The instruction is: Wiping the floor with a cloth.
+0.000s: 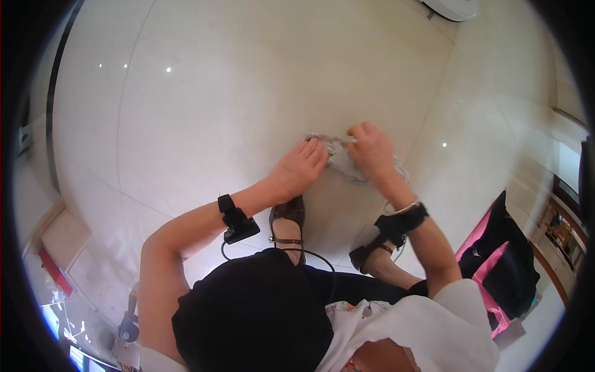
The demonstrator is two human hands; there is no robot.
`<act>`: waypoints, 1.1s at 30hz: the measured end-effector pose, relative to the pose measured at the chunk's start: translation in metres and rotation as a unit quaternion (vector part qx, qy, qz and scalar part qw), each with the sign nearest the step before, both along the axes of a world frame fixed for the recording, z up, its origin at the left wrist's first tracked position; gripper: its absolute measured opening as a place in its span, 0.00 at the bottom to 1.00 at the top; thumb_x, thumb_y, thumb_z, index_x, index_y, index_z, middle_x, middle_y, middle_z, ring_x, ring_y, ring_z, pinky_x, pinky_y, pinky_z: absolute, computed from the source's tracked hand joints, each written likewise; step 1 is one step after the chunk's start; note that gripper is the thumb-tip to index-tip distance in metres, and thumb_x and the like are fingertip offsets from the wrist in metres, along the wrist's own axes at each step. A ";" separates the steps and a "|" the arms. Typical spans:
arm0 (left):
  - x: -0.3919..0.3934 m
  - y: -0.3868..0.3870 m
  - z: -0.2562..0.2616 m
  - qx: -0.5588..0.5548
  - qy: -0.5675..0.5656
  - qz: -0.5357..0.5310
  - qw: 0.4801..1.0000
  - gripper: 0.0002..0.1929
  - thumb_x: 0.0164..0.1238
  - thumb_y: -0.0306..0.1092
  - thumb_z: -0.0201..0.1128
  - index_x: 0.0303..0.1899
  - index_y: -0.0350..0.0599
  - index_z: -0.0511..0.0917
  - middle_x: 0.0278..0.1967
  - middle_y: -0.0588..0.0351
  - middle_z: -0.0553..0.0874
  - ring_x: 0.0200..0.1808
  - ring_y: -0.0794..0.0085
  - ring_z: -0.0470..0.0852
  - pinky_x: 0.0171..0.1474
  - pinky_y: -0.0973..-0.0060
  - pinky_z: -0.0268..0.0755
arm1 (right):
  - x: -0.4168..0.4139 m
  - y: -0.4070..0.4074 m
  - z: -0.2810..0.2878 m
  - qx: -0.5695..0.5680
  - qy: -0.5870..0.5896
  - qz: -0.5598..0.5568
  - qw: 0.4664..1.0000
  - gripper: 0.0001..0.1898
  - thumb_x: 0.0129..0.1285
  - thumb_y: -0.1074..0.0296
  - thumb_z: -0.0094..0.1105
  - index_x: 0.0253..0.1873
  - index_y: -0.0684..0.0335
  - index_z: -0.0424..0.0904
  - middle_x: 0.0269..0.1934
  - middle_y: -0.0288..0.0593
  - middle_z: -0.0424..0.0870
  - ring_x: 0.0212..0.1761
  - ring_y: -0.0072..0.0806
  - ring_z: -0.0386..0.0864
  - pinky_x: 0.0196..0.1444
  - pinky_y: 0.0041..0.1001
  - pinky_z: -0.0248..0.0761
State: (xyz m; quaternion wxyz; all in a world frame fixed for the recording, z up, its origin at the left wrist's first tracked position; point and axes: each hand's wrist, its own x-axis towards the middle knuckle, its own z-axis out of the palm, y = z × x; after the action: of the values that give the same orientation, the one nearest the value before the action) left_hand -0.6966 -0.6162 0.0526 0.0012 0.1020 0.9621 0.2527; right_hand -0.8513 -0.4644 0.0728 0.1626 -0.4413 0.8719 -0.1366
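A crumpled, pale grey thin bag or cloth (346, 163) is in front of me, low over the floor tiles; which of the two it is, I cannot tell. My left hand (304, 162) grips its left end, fingers bent over the edge. Between the fingertips of my right hand (374, 149) a bit of its upper edge is pinched. The right wrist and palm hide part of the material, and its far right end shows beyond the wrist. Black devices on straps sit on both wrists, with a bangle beside the right one.
Glossy beige floor tiles (260, 83) spread ahead. My brown strapped shoes (288, 216) stand beneath my arms. At right lies a black and pink fabric item (506, 274). A white rounded appliance (451, 8) stands at the top right. A dark cable (325, 260) runs by my knees.
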 end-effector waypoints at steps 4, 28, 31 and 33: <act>-0.001 0.005 0.001 -0.042 0.045 0.004 0.998 0.24 0.56 0.29 0.60 0.54 0.25 0.74 0.56 0.36 0.77 0.63 0.49 0.73 0.68 0.58 0.64 | 0.022 0.003 -0.022 -0.013 0.091 0.009 0.996 0.10 0.53 0.63 0.67 0.39 0.56 0.78 0.35 0.40 0.77 0.41 0.38 0.78 0.43 0.36 0.69; -0.067 0.016 -0.010 -0.039 0.093 0.076 0.992 0.23 0.54 0.29 0.59 0.55 0.34 0.77 0.54 0.48 0.80 0.39 0.69 0.79 0.36 0.73 0.68 | -0.034 -0.026 -0.032 -0.051 0.029 -0.092 0.994 0.07 0.58 0.66 0.65 0.37 0.57 0.76 0.34 0.40 0.79 0.40 0.40 0.77 0.44 0.38 0.67; -0.065 0.020 -0.007 -0.069 0.071 0.061 0.993 0.22 0.55 0.29 0.59 0.54 0.33 0.77 0.53 0.48 0.81 0.40 0.70 0.79 0.37 0.73 0.68 | -0.036 -0.027 -0.036 -0.070 0.020 -0.117 0.990 0.06 0.59 0.66 0.64 0.36 0.57 0.76 0.34 0.41 0.79 0.40 0.40 0.77 0.44 0.38 0.66; -0.053 0.024 -0.010 -0.097 0.073 0.050 0.991 0.22 0.55 0.30 0.59 0.53 0.32 0.78 0.52 0.48 0.81 0.40 0.70 0.79 0.37 0.74 0.68 | -0.023 -0.012 -0.048 -0.018 0.028 -0.100 0.994 0.06 0.59 0.67 0.63 0.36 0.58 0.76 0.34 0.40 0.79 0.39 0.40 0.77 0.44 0.37 0.66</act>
State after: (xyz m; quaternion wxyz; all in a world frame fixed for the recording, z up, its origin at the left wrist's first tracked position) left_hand -0.7493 -0.5924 0.0431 -0.0712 0.0715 0.9836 0.1496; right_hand -0.8739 -0.4764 0.0250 0.1159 -0.3581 0.9132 -0.1560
